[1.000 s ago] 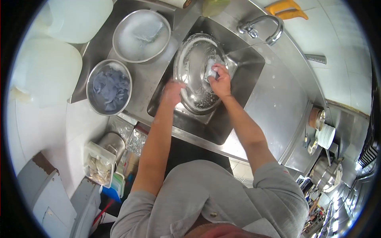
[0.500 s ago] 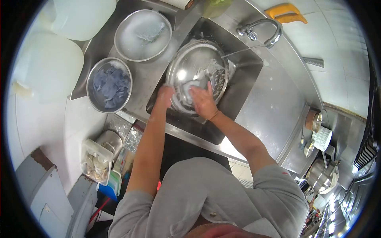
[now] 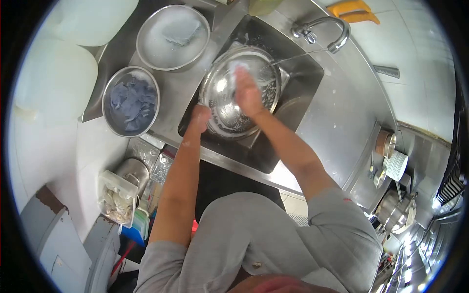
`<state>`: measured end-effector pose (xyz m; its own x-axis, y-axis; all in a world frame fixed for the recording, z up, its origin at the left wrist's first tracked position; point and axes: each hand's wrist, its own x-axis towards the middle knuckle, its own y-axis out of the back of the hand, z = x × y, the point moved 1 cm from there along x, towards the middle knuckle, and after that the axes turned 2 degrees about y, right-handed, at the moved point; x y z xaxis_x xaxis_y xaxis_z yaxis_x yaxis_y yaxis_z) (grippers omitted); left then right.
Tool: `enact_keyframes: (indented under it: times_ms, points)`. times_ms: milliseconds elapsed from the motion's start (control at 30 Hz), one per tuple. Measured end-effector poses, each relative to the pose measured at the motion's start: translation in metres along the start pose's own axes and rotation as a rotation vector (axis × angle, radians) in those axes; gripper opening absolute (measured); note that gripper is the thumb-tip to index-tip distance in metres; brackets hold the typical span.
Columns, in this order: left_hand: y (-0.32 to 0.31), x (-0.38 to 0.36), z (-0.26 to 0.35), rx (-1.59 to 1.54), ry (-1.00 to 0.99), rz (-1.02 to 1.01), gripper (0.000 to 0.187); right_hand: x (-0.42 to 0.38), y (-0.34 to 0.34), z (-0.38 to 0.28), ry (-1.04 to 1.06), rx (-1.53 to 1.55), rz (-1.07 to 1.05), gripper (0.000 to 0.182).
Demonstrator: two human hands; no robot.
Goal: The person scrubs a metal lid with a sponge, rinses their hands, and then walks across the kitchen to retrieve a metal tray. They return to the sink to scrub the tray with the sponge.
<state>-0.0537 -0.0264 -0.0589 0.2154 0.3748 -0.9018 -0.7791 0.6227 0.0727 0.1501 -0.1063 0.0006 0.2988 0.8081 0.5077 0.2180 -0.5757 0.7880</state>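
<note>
A large round metal bowl (image 3: 229,107) with suds on it lies in the steel sink (image 3: 305,97). At its lower left rim, my left hand (image 3: 201,117) is closed round the edge. My right hand (image 3: 247,93) is over the bowl's surface, blurred by motion, with something whitish at its fingertips that I cannot make out. From the curved faucet (image 3: 337,36) a thin stream of water runs toward the bowl's right rim.
Left of the sink are a basin of soapy water (image 3: 168,56) and a smaller bowl with blue-grey cloths (image 3: 132,102). Yellow-orange handles (image 3: 354,10) lie behind the faucet. Stacked plates (image 3: 395,165) and pots stand at the right.
My right hand has moved up and slightly left across the bowl. My left hand remains at the rim, and the bowl has shifted slightly.
</note>
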Motion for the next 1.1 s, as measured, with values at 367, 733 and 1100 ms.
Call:
enact_keyframes:
  times_ms: [367,733,1100]
  points:
    - [0.007,-0.001,0.002,0.245,-0.182,0.073,0.019,-0.013,0.011,0.081,-0.776,0.229,-0.053,0.043]
    - [0.005,-0.008,0.0,-0.018,-0.132,-0.003,0.017,-0.011,0.025,0.082,-1.01,0.138,-0.314,0.048]
    - [0.024,0.029,-0.033,0.86,-0.835,0.076,0.011,-0.032,-0.005,0.106,-0.726,0.253,-0.103,0.044]
